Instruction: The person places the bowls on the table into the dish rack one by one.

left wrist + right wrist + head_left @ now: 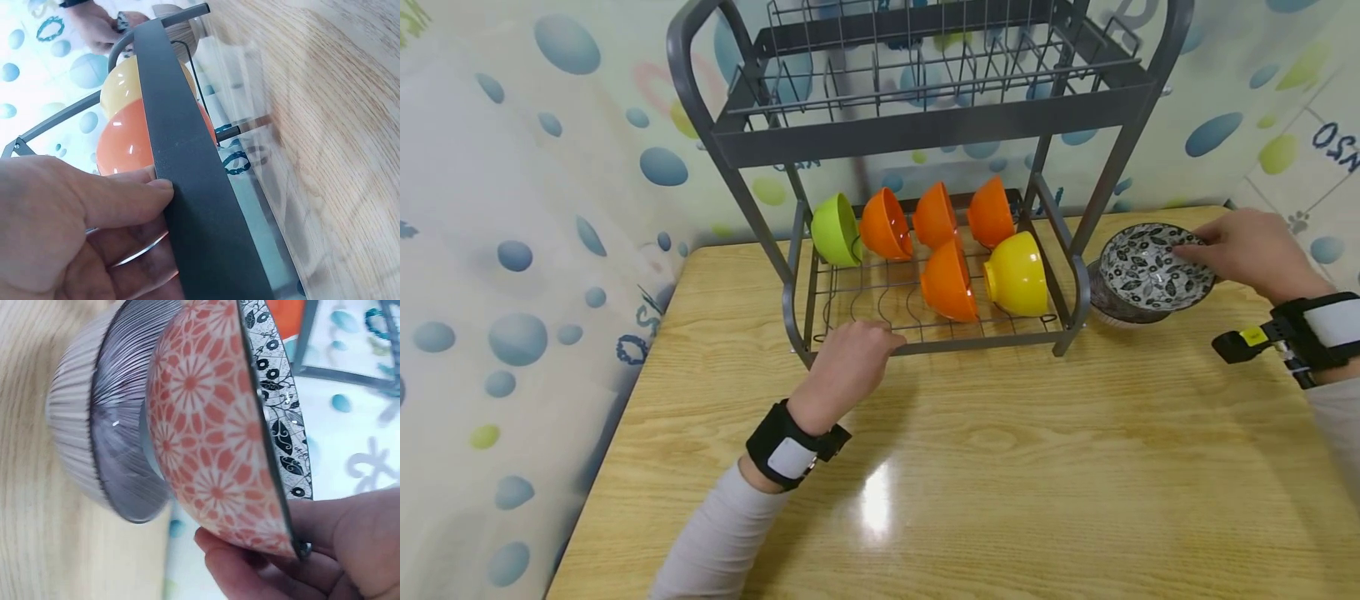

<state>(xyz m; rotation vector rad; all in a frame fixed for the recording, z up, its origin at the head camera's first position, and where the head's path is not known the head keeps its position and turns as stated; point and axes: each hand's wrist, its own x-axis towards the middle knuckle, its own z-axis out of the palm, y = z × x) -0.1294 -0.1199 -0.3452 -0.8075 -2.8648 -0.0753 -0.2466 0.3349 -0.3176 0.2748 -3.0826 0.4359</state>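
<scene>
At the rack's right, my right hand (1262, 250) pinches the rim of a patterned bowl (1150, 271). Its inside is black-and-white floral; the right wrist view shows a red-and-white flower pattern on the outside (206, 431). Under it, partly covered, is a ribbed greyish bowl (128, 419) on the table. My left hand (850, 362) grips the lower front rail (194, 162) of a dark grey dish rack (925, 133), thumb on the rail's edge. The lower tier holds a green bowl (835, 232), several orange bowls (947, 283) and a yellow bowl (1018, 275), all tilted on their sides.
The rack's upper wire tier (910, 79) stands above the bowls. Beneath everything is a wooden table (1000, 467), its back edge against a wall (550, 250) with coloured pebble patterns. Bare tabletop shows in front of the rack.
</scene>
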